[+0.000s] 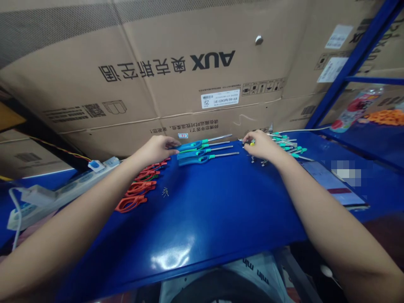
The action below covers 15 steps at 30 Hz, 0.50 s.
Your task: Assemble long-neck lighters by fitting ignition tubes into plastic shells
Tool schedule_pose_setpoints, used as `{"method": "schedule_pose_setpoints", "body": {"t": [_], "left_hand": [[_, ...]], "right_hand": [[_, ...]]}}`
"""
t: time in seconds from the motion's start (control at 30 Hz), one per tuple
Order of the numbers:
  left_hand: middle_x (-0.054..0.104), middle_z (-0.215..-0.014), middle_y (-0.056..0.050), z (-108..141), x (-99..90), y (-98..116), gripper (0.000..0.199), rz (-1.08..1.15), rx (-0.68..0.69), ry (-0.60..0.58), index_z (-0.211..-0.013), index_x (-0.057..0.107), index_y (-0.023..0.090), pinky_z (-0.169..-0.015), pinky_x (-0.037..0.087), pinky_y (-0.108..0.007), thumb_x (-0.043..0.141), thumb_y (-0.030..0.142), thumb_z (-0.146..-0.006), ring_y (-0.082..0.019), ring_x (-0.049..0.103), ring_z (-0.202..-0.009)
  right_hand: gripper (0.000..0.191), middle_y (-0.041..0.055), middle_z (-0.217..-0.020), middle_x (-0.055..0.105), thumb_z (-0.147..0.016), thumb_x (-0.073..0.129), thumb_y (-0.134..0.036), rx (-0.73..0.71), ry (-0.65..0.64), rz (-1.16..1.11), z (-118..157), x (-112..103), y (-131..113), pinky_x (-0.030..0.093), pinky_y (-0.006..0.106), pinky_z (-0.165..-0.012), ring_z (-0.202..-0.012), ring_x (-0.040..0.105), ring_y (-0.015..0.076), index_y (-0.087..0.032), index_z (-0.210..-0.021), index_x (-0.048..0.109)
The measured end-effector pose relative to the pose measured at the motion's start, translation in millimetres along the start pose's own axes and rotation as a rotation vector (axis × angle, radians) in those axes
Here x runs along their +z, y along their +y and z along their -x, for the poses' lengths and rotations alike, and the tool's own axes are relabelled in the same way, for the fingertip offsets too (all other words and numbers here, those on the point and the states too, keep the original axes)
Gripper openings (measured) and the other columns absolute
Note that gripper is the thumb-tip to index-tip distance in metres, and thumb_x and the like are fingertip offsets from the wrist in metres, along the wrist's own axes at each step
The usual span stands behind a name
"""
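Blue lighters (pixel 189 160) side by side on bench (pixel 221 202), left hand (pixel 160 148) with bent fingers at their handle ends, right hand (pixel 259 145) curled over small metal parts (pixel 264 163), cannot tell either grip.

left grip (pixel 162 148) at blue-handled tools (pixel 191 160), red handles (pixel 145 185) nearby

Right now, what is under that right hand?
Several small metal parts show just below the right hand, on the blue tabletop. Whatever lies directly beneath the palm is covered.
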<state>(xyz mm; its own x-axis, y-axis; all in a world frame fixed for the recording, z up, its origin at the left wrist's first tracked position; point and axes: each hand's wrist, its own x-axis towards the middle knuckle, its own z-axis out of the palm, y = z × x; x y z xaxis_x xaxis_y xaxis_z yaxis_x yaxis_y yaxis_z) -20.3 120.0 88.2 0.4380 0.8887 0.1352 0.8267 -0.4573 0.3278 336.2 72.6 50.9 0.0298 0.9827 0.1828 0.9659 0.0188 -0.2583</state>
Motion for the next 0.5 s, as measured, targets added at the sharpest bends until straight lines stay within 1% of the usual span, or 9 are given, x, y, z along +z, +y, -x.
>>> {"method": "schedule_pose_setpoints", "body": {"t": [0.07,0.13,0.23,0.37,0.5], "left_hand": [[0.077,-0.116,-0.006,-7.5,11.5,-5.5,0.035,-0.01,0.003,0.026,-0.116,0.073,0.017,-0.1,0.055,-0.035,0.066,0.027,-0.083,-0.023,0.072,-0.107],[0.075,-0.121,-0.008,-13.7,23.8,-9.4,0.038,-0.023,0.011,0.057,-0.121,0.071,0.017,-0.103,0.053,-0.037,0.065,0.025,-0.084,-0.024,0.07,-0.112],[0.074,-0.122,-0.009,-22.3,38.6,-14.0,0.039,-0.043,0.028,0.096,-0.123,0.069,0.016,-0.106,0.051,-0.036,0.063,0.022,-0.085,-0.025,0.069,-0.115],[0.074,-0.123,-0.007,-32.1,48.8,-19.4,0.034,-0.063,0.051,0.121,-0.118,0.069,0.019,-0.106,0.05,-0.038,0.062,0.02,-0.085,-0.026,0.068,-0.116],[0.073,-0.123,-0.01,-35.8,54.2,-22.0,0.031,-0.08,0.076,0.123,-0.115,0.069,0.018,-0.106,0.05,-0.04,0.061,0.02,-0.085,-0.027,0.067,-0.116]], "right_hand": [[0.032,0.0146,-0.123,0.058,-0.085,0.059,-0.022,0.001,-0.112,0.027,3.2,5.3,-1.7,0.049,0.029,-0.081,-0.089,0.064,0.0207,-0.017,-0.115,0.067],[0.034,0.0137,-0.122,0.059,-0.081,0.063,-0.021,-0.011,-0.227,0.07,6.4,10.2,-3.6,0.049,0.028,-0.075,-0.085,0.065,0.0197,-0.018,-0.115,0.067],[0.036,0.0128,-0.122,0.061,-0.081,0.065,-0.021,-0.03,-0.341,0.144,9.6,13.8,-7.2,0.048,0.029,-0.075,-0.092,0.066,0.0227,-0.019,-0.117,0.066],[0.036,0.014,-0.128,0.06,-0.089,0.059,-0.028,-0.023,-0.379,0.212,11.4,12.4,-11.2,0.048,0.034,-0.079,-0.107,0.064,0.0293,-0.019,-0.123,0.061],[0.034,0.0144,-0.129,0.059,-0.091,0.053,-0.028,-0.008,-0.383,0.242,12.9,10.4,-12.6,0.048,0.037,-0.078,-0.108,0.064,0.0316,-0.02,-0.124,0.059]]}}
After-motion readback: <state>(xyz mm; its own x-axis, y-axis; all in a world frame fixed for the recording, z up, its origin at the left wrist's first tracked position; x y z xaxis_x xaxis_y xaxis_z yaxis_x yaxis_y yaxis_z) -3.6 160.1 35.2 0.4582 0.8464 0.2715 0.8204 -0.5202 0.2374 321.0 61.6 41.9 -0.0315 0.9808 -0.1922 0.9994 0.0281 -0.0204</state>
